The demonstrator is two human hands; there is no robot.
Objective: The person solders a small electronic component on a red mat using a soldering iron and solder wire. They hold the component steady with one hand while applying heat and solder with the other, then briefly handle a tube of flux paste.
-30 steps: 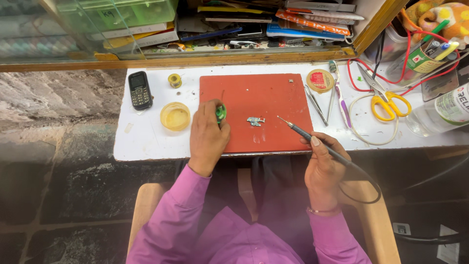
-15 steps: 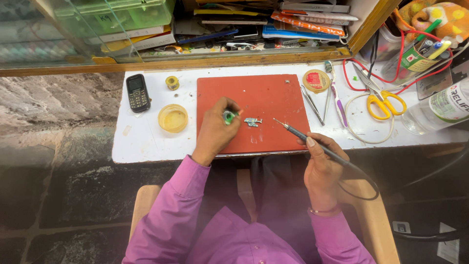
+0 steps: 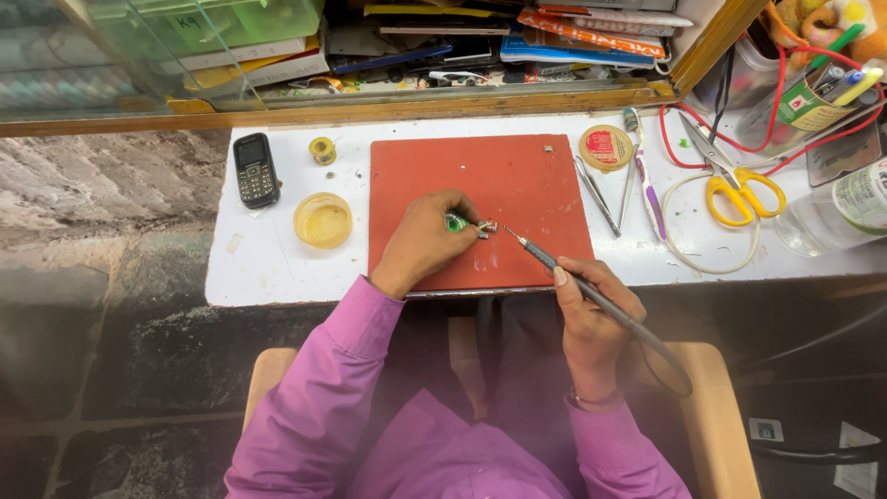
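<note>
Head view: looked straight down on a narrow white tabletop [image 3: 277, 268] and the person's two arms in purple sleeves.
Small metal part: a tiny silvery piece [image 3: 487, 226] lay on the red mat, near its middle and toward the front edge, touching the left fingertips.
Green piece: a small green item [image 3: 455, 222] showed between the left fingers, just beside the metal part; too small to tell what it was.
Left hand: the left hand [image 3: 420, 242] rested on the mat, fingers curled and pinched together on the green piece.
Right hand: the right hand [image 3: 591, 310] hung just off the front edge of the tabletop, fingers wrapped round the handle of the soldering iron.
Soldering iron: a slim dark soldering iron [image 3: 573, 280] slanted up to the left, its tip just beside the metal part; whether it touched could not be told.
Red mat: a square red mat [image 3: 517, 176] lay at the middle of the tabletop.
Left of the mat: a round yellow dish [image 3: 323, 220], a small spool of wire [image 3: 321, 150] and a dark keypad phone [image 3: 254, 169].
Right of the mat: a round tin with a red label [image 3: 605, 148], tweezers [image 3: 596, 192], a purple-handled tool [image 3: 650, 189], yellow-handled scissors [image 3: 735, 180] and a loop of white cord [image 3: 711, 263].
</note>
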